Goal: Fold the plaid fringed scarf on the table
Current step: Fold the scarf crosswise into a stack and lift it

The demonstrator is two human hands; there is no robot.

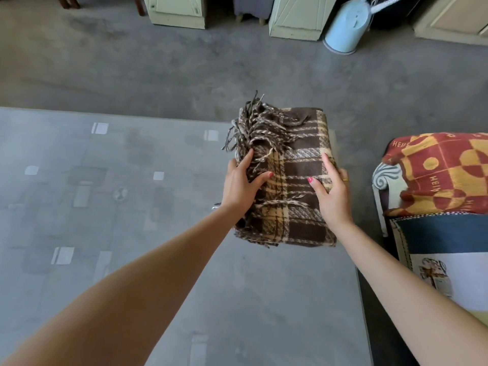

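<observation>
The brown and cream plaid scarf is folded into a thick rectangular bundle, its twisted fringe spilling over the top left. It is held over the far right corner of the grey table. My left hand grips the bundle's left side, thumb on top near the fringe. My right hand grips its right side, thumb and forefinger on the top face. The fingers under the bundle are hidden.
An armchair with a red and yellow patterned throw stands close to the table's right edge. Across the grey floor are pale green cabinets and a light blue bin.
</observation>
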